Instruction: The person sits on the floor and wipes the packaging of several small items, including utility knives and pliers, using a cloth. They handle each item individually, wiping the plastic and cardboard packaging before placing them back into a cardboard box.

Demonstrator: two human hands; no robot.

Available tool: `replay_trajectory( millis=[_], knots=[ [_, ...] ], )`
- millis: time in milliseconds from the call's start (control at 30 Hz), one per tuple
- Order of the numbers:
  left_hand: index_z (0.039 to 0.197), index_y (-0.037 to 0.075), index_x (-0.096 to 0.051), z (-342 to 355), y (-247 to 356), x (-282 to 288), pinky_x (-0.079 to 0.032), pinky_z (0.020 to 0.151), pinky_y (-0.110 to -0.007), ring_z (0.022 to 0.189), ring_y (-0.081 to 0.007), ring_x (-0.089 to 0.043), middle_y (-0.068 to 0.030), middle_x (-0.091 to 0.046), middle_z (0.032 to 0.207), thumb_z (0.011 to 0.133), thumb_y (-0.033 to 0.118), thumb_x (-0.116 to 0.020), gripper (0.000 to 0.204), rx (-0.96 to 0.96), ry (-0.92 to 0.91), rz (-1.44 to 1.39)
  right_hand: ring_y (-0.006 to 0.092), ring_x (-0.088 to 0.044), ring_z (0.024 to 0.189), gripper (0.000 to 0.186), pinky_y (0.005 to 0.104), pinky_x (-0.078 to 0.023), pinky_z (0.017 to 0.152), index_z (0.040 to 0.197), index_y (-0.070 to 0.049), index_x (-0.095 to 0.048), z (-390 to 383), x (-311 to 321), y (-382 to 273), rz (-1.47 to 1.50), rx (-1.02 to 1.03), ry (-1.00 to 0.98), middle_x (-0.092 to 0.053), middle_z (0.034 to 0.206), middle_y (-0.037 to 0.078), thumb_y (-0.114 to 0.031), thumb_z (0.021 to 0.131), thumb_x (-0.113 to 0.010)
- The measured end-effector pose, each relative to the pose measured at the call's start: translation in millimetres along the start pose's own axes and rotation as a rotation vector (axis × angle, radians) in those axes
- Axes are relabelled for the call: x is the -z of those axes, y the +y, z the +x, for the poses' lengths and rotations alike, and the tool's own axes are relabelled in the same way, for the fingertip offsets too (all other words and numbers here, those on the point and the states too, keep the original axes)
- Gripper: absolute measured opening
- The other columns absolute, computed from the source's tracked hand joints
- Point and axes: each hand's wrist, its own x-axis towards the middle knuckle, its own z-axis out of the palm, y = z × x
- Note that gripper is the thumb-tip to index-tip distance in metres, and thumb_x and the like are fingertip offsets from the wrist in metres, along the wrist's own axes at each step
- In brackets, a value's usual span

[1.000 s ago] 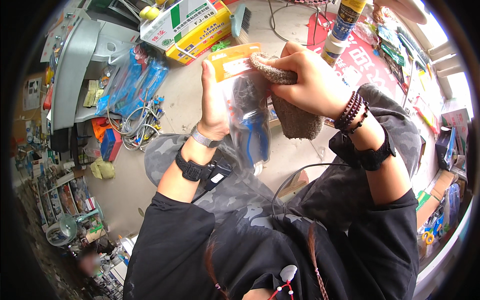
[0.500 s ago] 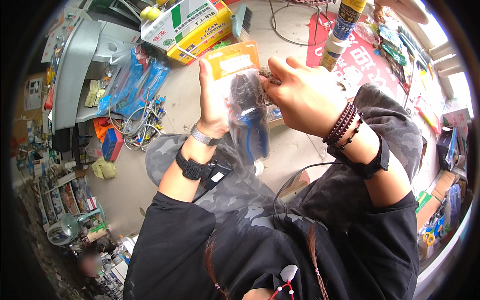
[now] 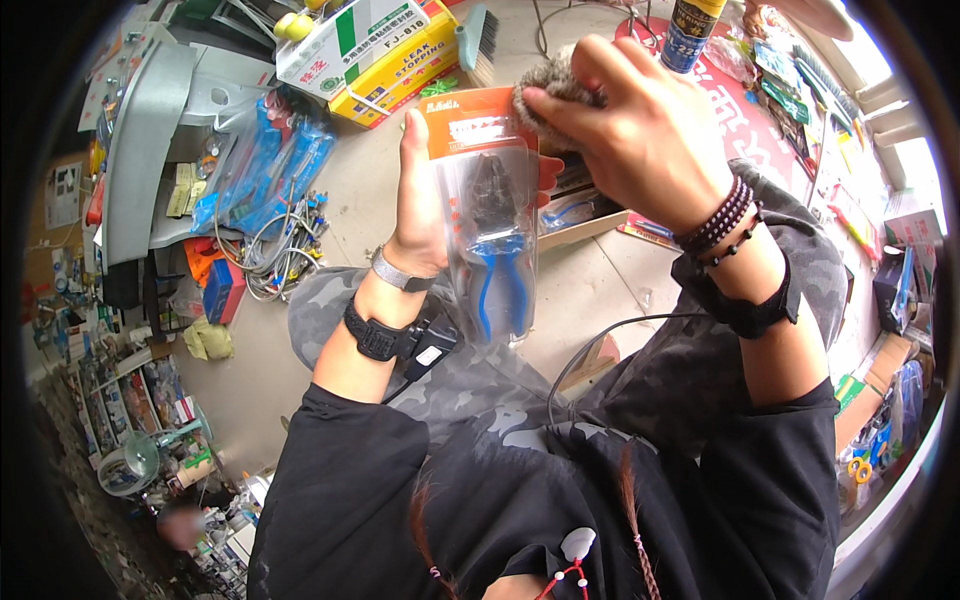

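My left hand (image 3: pixel 420 205) grips a clear blister pack (image 3: pixel 460 185) from its left side, and its fingertips come out at the right edge behind. An orange card tops the pack, and a pair of pliers (image 3: pixel 497 240) with a dark head and blue handles shows through the plastic. My right hand (image 3: pixel 650 135) is closed on a fuzzy grey-brown rag (image 3: pixel 552 92). That rag lies at the upper right corner of the orange card, apparently touching it.
A yellow, white and green carton (image 3: pixel 390 60) and a brush (image 3: pixel 477 45) lie on the floor ahead. Blue plastic bags (image 3: pixel 265 160) and coiled cables (image 3: pixel 270 250) are at left. A shallow open box (image 3: pixel 585 228) sits behind the pack; a blue-yellow bottle (image 3: pixel 690 35) stands beyond my right hand.
My right hand and the rag have moved up and right to the card's top corner. The pack now faces me more squarely, with less glare, and my left fingertips show at its right edge.
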Motion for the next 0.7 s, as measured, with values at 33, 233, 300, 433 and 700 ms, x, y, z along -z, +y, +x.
replay_trajectory(
  millis=[33,233,300,433,700],
  knots=[
    [0.133,0.0,-0.044,2,1,3,-0.058,0.073,-0.04,0.084,-0.0297,-0.068,-0.0185,-0.064,0.107,0.088,0.077,-0.025,0.092,-0.021,0.008,-0.014,0.02,-0.055,0.08,0.034,0.0324,-0.05,0.062,0.102,-0.019,-0.073,-2,-1,-3,0.006,0.002,-0.037,-0.05,0.087,0.003,-0.009,0.07,-0.066],
    [0.133,0.001,-0.045,2,1,16,-0.058,0.073,-0.041,0.086,-0.0288,-0.067,-0.017,-0.063,0.11,0.092,0.072,-0.026,0.084,-0.044,0.097,-0.103,0.0215,-0.059,0.082,0.016,0.0343,-0.053,0.059,0.093,-0.012,-0.072,-13,-18,-3,0.183,0.094,-0.155,-0.056,0.093,0.002,-0.017,0.08,-0.063],
    [0.133,0.001,-0.045,0,-2,14,-0.058,0.075,-0.041,0.087,-0.0285,-0.067,-0.0165,-0.063,0.11,0.092,0.071,-0.026,0.083,-0.026,0.105,-0.087,0.0217,-0.058,0.082,0.016,0.0342,-0.053,0.059,0.092,-0.012,-0.072,-13,-15,1,0.207,0.141,-0.188,-0.056,0.092,0.002,-0.017,0.079,-0.064],
    [0.134,0.0,-0.043,0,-9,31,-0.056,0.082,-0.043,0.091,-0.0317,-0.066,-0.0193,-0.063,0.111,0.089,0.076,-0.024,0.09,0.08,-0.097,-0.262,0.0217,-0.058,0.081,0.018,0.0337,-0.052,0.06,0.092,-0.014,-0.073,-12,-14,6,0.22,0.175,-0.225,-0.056,0.091,0.001,-0.015,0.076,-0.065],
    [0.139,-0.003,-0.037,-5,-2,35,-0.054,0.086,-0.048,0.099,-0.04,-0.065,-0.0367,-0.056,0.116,0.08,0.086,-0.02,0.109,0.197,-0.213,-0.284,0.0206,-0.058,0.077,0.031,0.033,-0.05,0.061,0.099,-0.02,-0.075,-3,-7,26,0.062,0.129,-0.016,-0.052,0.086,0.003,-0.013,0.069,-0.072]
  ],
)
